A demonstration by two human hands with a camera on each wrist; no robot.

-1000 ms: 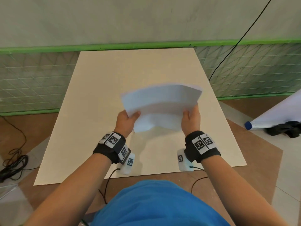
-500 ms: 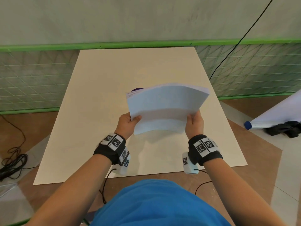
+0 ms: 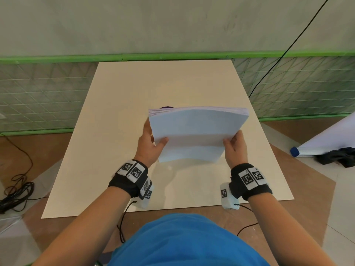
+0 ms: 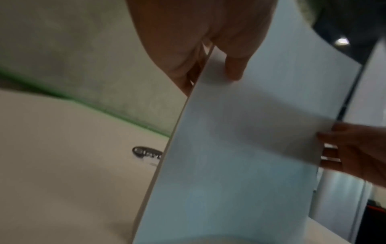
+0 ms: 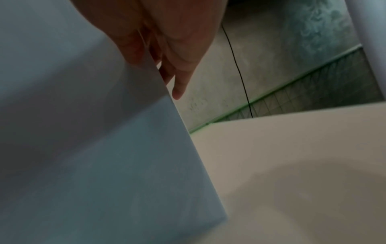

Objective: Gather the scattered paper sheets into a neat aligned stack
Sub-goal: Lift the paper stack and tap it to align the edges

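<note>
White paper stack [image 3: 196,131] is held above the table [image 3: 115,112], both hands gripping its side edges.

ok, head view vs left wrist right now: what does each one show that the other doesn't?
Head only: both wrist bands, the blue shirt, the green rail and the rolled white sheet on the floor.

Left wrist only: a small dark object on the board beside the stack; what it is cannot be told.

Both: the left hand and right hand holding the paper stack by its side edges above the cream board.
</note>
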